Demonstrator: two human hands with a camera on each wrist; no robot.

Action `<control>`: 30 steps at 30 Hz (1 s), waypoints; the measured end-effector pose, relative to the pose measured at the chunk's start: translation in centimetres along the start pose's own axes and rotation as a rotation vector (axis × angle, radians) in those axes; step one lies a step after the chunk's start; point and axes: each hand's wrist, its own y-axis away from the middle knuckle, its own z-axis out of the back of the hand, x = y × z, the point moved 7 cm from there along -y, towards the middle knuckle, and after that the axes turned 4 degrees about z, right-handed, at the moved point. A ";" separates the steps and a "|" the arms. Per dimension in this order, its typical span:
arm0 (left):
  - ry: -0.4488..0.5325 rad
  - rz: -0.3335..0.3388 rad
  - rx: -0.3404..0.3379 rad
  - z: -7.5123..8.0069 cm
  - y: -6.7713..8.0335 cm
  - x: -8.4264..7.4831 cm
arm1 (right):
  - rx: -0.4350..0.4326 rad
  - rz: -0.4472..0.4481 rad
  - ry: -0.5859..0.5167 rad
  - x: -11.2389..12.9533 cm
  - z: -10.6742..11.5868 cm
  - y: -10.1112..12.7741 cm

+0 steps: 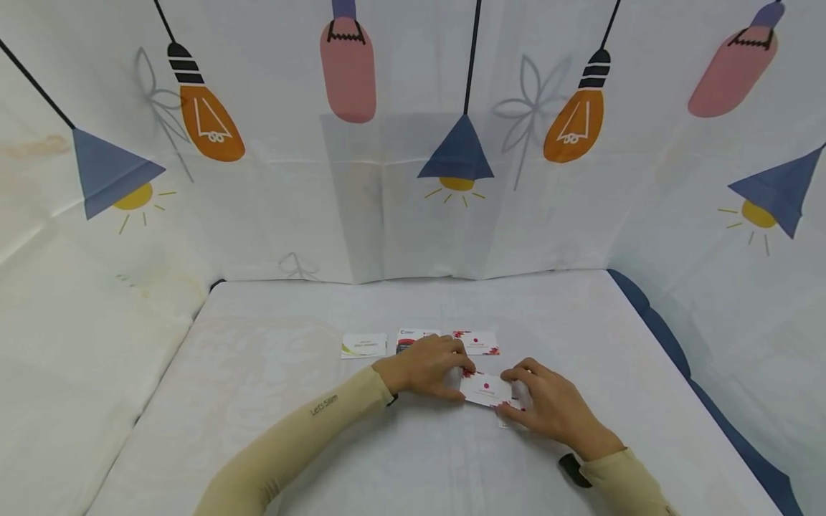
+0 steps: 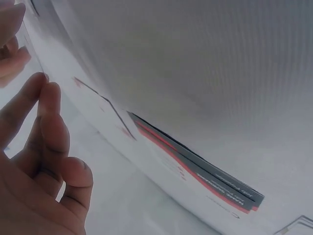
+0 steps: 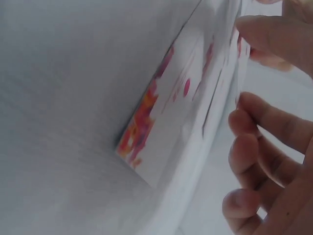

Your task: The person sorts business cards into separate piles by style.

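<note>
Cards with a red floral print (image 1: 485, 390) sit between both hands near the front middle of the white table (image 1: 271, 373), held as a small stack just off or on the surface; we cannot tell which. Left hand (image 1: 427, 367) pinches the stack's left short edge with curled fingers; right hand (image 1: 547, 405) grips the right end, fingers bent around it. In the right wrist view the stack (image 3: 166, 117) shows several thin white layers edge-on. We judge the step in hand to be lifting or peeling one card from the stack; the next move would call for a light slide of the thumb to separate the top card without dragging those beneath. Long axis runs left to right, tipped slightly down toward the right hand, printed face up. Behind the hands lie three cards in a row, well apart from the stack: a green-marked card (image 1: 364, 345), a dark-banded card (image 1: 413, 335), and a red-flowered card (image 1: 479, 342).
</note>
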 end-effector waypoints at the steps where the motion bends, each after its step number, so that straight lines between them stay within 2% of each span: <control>1: 0.000 0.010 0.005 -0.1 -0.1 0.3 | 0.008 0.000 -0.011 -0.3 -0.1 -0.2; 7: 0.017 0.074 0.052 -0.7 -0.8 1.9 | 0.056 -0.002 -0.061 -1.5 -0.7 -1.8; 11: 0.011 0.094 0.040 -0.3 -1.1 2.7 | 0.111 -0.007 -0.124 -2.4 -1.0 -3.0; 15: 0.004 0.114 0.020 0.2 -1.7 3.3 | 0.120 0.006 -0.170 -3.4 -1.1 -4.3; 20: -0.021 0.169 0.033 0.3 -2.6 4.5 | 0.126 0.029 -0.177 -4.6 -1.4 -5.9; 30: 0.002 0.237 0.056 -0.1 -3.9 6.1 | 0.251 -0.017 -0.214 -6.5 -2.4 -8.4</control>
